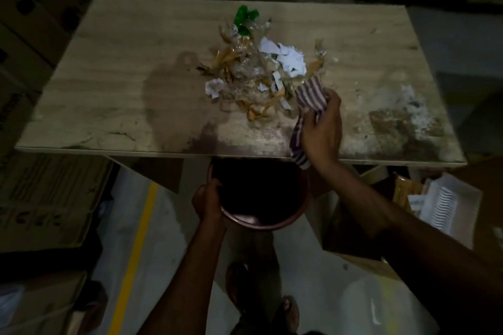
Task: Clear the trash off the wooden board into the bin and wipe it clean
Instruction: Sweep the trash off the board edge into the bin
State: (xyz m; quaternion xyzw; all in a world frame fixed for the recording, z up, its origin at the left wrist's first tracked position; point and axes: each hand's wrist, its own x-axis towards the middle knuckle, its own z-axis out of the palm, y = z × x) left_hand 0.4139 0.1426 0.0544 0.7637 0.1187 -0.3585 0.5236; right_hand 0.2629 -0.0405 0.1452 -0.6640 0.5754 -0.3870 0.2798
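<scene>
A pile of trash (258, 73) lies in the middle of the wooden board (117, 76): torn white paper, clear plastic wrappers, tan strips and a green wrapper (245, 15) at the far side. My right hand (322, 128) grips a striped cloth (310, 95) bunched against the right side of the pile, its tail hanging over the board's front edge. My left hand (206, 202) holds the rim of a dark round bin (261, 221), which sits just below the board's front edge under the pile.
White powdery residue and brown stains (402, 114) cover the board's right part. Cardboard boxes (46, 198) stand at the left and behind. An open box with papers (435, 204) sits at the right. A yellow floor line (136, 255) runs below; my feet are near the bin.
</scene>
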